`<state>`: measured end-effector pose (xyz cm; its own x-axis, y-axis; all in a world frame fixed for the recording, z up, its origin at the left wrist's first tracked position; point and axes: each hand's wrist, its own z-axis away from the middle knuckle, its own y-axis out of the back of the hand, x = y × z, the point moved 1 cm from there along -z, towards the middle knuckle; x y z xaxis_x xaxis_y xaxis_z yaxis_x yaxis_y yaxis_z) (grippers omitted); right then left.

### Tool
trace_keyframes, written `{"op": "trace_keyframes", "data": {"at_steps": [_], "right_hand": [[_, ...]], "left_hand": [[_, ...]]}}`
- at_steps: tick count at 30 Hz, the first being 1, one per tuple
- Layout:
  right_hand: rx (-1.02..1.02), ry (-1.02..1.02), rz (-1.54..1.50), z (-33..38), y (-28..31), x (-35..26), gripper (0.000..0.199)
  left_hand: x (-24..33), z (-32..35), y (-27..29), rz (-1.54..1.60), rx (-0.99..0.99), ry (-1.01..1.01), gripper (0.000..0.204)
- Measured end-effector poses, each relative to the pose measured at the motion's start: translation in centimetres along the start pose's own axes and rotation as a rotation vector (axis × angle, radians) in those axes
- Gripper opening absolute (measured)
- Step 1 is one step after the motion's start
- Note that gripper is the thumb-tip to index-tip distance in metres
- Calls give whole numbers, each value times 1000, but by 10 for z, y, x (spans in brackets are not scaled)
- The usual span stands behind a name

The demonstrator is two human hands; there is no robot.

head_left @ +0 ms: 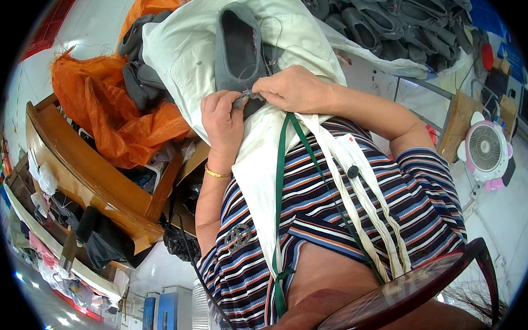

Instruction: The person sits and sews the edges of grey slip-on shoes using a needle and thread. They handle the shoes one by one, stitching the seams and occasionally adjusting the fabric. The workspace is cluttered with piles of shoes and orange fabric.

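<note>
A grey slip-on shoe (220,56) lies on the white apron (176,57) over my lap, its opening facing up. At its near end my left hand (222,119) is closed, thumb and forefinger pinching a small grey piece (253,97), perhaps a bow. My right hand (296,89) meets it from the other side, its fingers also pinched on that piece. A thin dark thread (281,33) loops beside the shoe on the right. Whether a needle sits between my fingers is hidden. Another grey patch shows beside the shoe, partly covered.
Many grey shoes (381,27) fill a white sack at the far right. More grey shoes (136,88) lie by an orange mesh sack (93,101) on the left, next to a wooden drawer (90,177). A small white fan (485,148) stands at right.
</note>
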<state>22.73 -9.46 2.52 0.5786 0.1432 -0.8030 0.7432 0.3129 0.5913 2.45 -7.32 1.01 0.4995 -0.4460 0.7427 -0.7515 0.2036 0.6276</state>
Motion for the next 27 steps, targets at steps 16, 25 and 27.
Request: {"op": "trace_keyframes", "data": {"at_steps": [16, 25, 27], "right_hand": [[-57, 30, 52, -7, -4, 0, 10], [-139, -26, 162, -12, -16, -9, 13], [-131, -18, 146, -12, -17, -7, 15]], "left_hand": [[-4, 3, -1, -139, 17, -167, 31], [-4, 7, 0, -149, 2, -189, 31], [-5, 6, -1, -136, 7, -178, 30]]}}
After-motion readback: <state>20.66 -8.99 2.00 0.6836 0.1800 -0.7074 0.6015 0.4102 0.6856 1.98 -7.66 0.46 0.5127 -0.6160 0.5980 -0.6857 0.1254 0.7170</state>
